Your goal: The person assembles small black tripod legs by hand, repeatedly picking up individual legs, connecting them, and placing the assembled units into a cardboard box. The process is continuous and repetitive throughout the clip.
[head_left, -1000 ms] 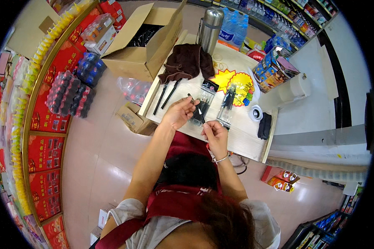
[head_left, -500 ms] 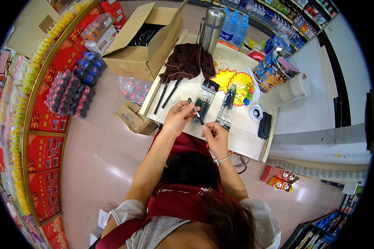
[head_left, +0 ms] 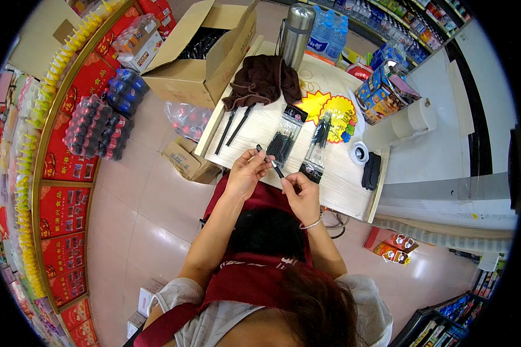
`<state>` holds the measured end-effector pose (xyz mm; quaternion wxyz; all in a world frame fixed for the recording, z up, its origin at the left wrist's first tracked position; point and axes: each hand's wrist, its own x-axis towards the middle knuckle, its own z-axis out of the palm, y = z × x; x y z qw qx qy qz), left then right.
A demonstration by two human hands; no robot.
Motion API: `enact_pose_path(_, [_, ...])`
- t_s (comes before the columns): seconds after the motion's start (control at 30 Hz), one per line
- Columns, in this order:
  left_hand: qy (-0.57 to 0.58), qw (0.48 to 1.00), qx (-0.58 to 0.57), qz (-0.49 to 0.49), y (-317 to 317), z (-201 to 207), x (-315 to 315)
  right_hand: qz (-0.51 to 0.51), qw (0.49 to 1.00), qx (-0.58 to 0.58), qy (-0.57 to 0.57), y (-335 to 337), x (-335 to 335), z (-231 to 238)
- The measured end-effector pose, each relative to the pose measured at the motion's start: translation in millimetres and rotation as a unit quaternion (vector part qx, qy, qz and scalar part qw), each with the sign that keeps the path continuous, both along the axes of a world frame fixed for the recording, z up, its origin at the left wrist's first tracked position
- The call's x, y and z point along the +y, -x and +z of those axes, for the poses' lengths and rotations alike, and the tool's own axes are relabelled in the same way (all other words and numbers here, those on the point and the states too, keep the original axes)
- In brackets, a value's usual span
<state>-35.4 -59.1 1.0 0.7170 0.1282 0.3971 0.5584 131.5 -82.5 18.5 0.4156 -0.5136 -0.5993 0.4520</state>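
Between my two hands, over the near edge of the table, is a slim black pen-like stick (head_left: 278,170) with a pale band near its middle. My left hand (head_left: 248,173) pinches its upper left end; my right hand (head_left: 302,192) grips the lower right end with thumb and fingers. Just beyond my fingers lies a clear packet (head_left: 283,140) of thin black sticks with a black header. Right of it is a second clear packet (head_left: 317,142), its black end toward me. Two long black sticks (head_left: 241,125) rest on the table's left side.
The pale wooden table (head_left: 344,194) bears a dark brown cloth (head_left: 260,81), a steel flask (head_left: 298,34), yellow price cards (head_left: 337,118), a white tape roll (head_left: 359,154) and a folded black item (head_left: 371,172). An open carton (head_left: 182,85) stands at the left; bottle packs (head_left: 97,127) sit on the floor.
Both hands keep their hold on the black stick, which has shifted slightly. The view has moved a little; the things on the table lie as before.
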Motion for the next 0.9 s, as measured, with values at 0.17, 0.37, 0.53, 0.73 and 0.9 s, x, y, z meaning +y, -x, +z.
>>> enact_pose_path(0.17, [0.008, 1.0, -0.016, 0.016, 1, -2, 1, 0.014, 0.999, -0.025, -0.017, -1, -1, 8])
enact_pose_path(0.37, [-0.04, 0.996, 0.076, -0.018, -3, 2, -2, 0.005, 1.0, -0.007, -0.006, 4, 2, 2])
enact_pose_path(0.53, [-0.105, 0.987, 0.124, -0.011, -8, 0, -9, 0.014, 0.999, 0.032, 0.013, 19, 6, 5])
enact_pose_path(0.73, [-0.14, 0.98, 0.138, -0.015, 2, 18, 6, 0.061, 0.954, 0.233, 0.179, 25, 20, 14])
enact_pose_path(0.9, [-0.172, 0.91, 0.376, 0.02, 23, 7, 46, 0.068, 0.996, -0.056, -0.029, 16, 54, -13])
